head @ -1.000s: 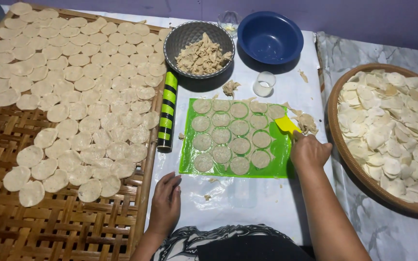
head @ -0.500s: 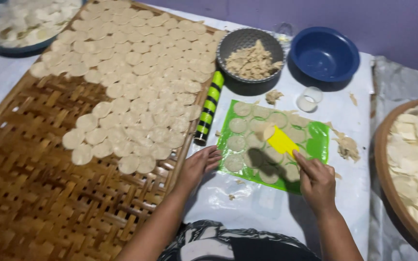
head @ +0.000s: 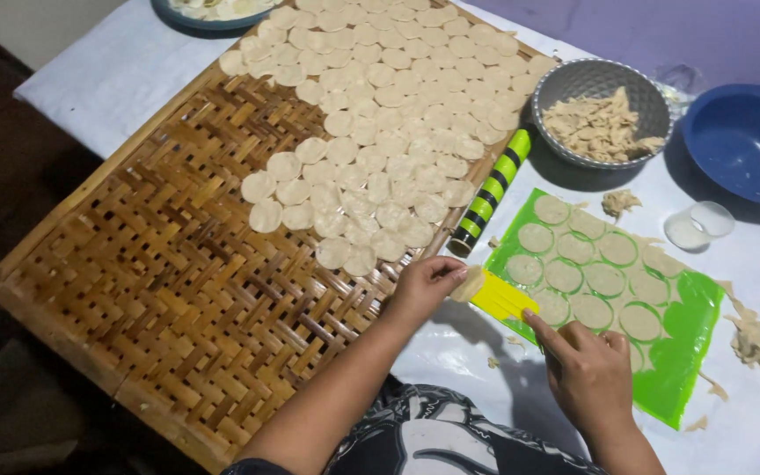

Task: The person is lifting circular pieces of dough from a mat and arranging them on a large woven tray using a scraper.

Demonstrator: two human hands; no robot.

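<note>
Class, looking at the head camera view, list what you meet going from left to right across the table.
Woven bamboo tray → left hand → yellow scraper → right hand → green mat → blue bowl.

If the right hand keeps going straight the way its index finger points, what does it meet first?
Probably the left hand, pinching a dough disc off the yellow scraper that the right hand holds; depth is unclear.

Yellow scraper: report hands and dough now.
Right hand grips yellow scraper. Left hand pinches dough round off its edge. Nothing in the way.
</note>
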